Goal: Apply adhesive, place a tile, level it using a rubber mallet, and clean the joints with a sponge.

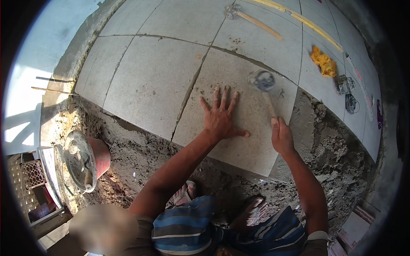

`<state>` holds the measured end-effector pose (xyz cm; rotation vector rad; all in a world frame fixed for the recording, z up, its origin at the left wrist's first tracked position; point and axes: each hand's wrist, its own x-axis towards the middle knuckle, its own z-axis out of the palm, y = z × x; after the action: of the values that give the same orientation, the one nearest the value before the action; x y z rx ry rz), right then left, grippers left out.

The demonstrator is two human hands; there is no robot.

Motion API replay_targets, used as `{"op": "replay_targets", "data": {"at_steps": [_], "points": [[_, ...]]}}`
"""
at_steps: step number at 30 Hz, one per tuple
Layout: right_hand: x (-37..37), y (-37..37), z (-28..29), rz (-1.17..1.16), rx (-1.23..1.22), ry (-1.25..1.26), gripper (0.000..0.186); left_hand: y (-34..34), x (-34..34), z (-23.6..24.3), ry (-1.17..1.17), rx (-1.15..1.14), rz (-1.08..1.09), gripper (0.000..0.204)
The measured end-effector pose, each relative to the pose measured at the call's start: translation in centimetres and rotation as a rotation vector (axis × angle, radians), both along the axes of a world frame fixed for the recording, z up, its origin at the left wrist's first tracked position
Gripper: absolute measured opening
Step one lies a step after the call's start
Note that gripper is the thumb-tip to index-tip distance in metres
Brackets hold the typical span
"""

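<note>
- Fingers (224,98) of the left hand (218,123) are spread wide apart, palm down on a grey floor tile (252,145) just off the view's centre, toward two o'clock;
- the right hand (282,135), about three o'clock from the left, has its fingers clamped on a mallet (263,81); its blurred head is over the tile; I cannot tell whether they touch;
- from the left hand, an orange cloth (323,62) lies at two o'clock; a red bucket (101,158) sits between eight and nine.

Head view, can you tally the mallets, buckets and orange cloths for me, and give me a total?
Mallets: 2 (held mallet in the right hand, loose mallet lying on the tiles)
Red bucket: 1
Orange cloth: 1
Total: 4
</note>
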<state>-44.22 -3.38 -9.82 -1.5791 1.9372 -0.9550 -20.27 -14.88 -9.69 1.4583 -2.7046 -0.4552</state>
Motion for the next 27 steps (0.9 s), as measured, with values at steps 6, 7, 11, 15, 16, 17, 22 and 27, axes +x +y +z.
{"op": "replay_targets", "data": {"at_steps": [6,7,11,15,16,17,22,27], "points": [[-0.5,2.8,-0.5,-0.005,0.07,0.102,0.033,0.2,1.0,-0.7,0.097,0.021,0.023,0.152],[-1.4,3.8,-0.9,0.021,0.078,0.1,0.033,0.2,0.6,-0.9,0.094,0.029,0.048,0.152],[-2.3,5.9,-1.3,-0.06,0.103,0.03,0.038,0.0,0.9,-1.9,0.178,-0.017,0.027,0.153],[-1.8,6.7,-0.2,0.008,0.304,0.096,0.038,0.4,1.4,-2.2,0.203,-0.013,0.019,0.154],[-1.9,6.8,-0.2,0.013,0.303,0.099,0.038,0.4,1.5,-2.4,0.204,-0.014,0.024,0.154],[-2.0,6.9,-0.2,-0.011,0.241,0.026,0.037,0.4,1.6,-2.5,0.207,-0.02,0.025,0.154],[-1.9,7.9,-1.8,-0.039,-0.014,-0.046,0.037,0.5,1.0,-2.5,0.222,-0.048,0.016,0.157],[-1.3,7.7,0.2,-0.147,0.095,-0.245,0.034,0.6,0.8,-2.6,0.212,-0.051,0.031,0.162]]}}
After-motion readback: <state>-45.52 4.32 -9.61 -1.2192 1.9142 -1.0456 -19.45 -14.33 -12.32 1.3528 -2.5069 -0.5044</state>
